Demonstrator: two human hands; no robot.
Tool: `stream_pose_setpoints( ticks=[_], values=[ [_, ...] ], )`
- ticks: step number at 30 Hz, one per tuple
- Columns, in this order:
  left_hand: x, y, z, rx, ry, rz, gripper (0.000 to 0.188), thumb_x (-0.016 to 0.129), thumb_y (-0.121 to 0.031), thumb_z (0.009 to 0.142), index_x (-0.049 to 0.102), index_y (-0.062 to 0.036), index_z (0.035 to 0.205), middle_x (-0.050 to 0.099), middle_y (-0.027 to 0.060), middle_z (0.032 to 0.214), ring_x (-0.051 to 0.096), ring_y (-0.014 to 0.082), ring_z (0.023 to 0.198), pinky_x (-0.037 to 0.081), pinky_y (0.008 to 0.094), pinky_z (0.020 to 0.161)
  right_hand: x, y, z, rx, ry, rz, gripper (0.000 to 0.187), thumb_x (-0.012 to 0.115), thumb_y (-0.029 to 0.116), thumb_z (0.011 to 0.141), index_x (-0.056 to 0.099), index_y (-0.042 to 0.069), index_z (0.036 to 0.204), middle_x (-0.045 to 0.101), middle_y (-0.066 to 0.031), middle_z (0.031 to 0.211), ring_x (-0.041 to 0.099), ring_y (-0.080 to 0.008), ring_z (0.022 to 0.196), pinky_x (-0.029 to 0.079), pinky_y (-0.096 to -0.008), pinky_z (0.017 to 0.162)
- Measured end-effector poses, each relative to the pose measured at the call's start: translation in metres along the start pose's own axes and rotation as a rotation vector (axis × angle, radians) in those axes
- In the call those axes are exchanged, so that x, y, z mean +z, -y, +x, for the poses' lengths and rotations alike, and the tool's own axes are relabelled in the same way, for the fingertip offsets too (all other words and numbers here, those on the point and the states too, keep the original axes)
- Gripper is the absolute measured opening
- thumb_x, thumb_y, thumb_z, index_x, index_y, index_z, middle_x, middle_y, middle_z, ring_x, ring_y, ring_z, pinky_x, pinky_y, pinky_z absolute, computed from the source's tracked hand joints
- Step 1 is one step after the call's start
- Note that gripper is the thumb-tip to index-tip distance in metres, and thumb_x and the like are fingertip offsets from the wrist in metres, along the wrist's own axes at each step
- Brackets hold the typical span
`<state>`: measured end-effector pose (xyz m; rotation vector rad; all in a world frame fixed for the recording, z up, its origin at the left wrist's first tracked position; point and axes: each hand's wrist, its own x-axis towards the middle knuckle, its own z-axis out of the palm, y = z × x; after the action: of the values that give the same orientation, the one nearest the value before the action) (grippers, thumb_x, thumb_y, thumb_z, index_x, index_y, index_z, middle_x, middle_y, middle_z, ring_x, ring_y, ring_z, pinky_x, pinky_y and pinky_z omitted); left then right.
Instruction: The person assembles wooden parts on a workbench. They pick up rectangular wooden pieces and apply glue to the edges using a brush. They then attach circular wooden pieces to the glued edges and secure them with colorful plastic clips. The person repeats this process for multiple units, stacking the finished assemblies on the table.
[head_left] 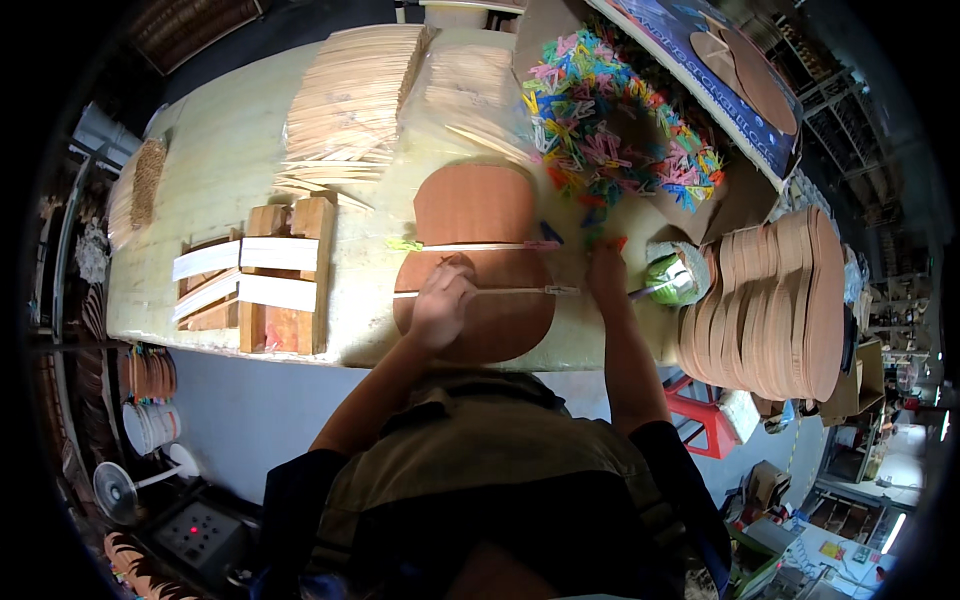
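Observation:
A brown guitar-shaped wooden plate lies flat on the table before me. Two thin pale wooden strips cross it. A yellow-green clothespin and a pink clothespin sit at the ends of the upper strip. At the right end of the lower strip is another pale clothespin. My left hand is closed over the lower strip, its fingers bunched against the plate. To the right of the plate, my right hand pinches a red-orange clothespin.
Many coloured clothespins spill from a cardboard box at the far right. A bowl with green contents stands beside stacked plates. Bundled wooden strips lie at the back, and a wooden jig with white strips stands at left.

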<state>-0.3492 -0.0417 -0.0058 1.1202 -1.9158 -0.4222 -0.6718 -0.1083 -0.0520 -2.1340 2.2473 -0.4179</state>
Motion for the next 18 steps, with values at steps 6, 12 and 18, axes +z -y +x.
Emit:
stream_pose_setpoints(
  ticks=[6,12,18],
  values=[
    [0.005,0.005,-0.004,-0.003,-0.024,0.001,0.004,0.062,-0.004,0.078,0.057,-0.0046,0.079,0.06,0.0113,0.096,0.056,0.0325,0.096,0.044,0.0408,0.087,-0.046,0.085,0.04,-0.641,-0.162,0.319,0.015,0.058,0.009,0.084,0.062,0.006,0.098,0.058,-0.0149,0.103,0.059,-0.0374,0.091,0.049,-0.0456,0.075],
    [0.001,0.001,-0.003,-0.029,0.016,-0.04,0.006,0.064,-0.003,0.077,0.059,-0.0028,0.081,0.061,0.0121,0.097,0.057,0.0329,0.097,0.046,0.0401,0.089,-0.048,0.151,0.051,-0.631,-0.119,0.587,0.023,0.066,0.018,0.082,0.061,0.005,0.101,0.06,-0.0142,0.101,0.06,-0.036,0.089,0.05,-0.0406,0.074],
    [0.001,0.005,-0.005,0.0,-0.045,-0.02,0.008,0.064,-0.003,0.076,0.056,-0.0033,0.077,0.06,0.0114,0.094,0.058,0.0313,0.095,0.045,0.0398,0.088,-0.03,0.194,0.051,-0.496,-0.007,0.326,0.024,0.069,0.018,0.077,0.063,0.004,0.096,0.06,-0.0155,0.095,0.06,-0.0352,0.083,0.049,-0.0427,0.075]
  ],
)
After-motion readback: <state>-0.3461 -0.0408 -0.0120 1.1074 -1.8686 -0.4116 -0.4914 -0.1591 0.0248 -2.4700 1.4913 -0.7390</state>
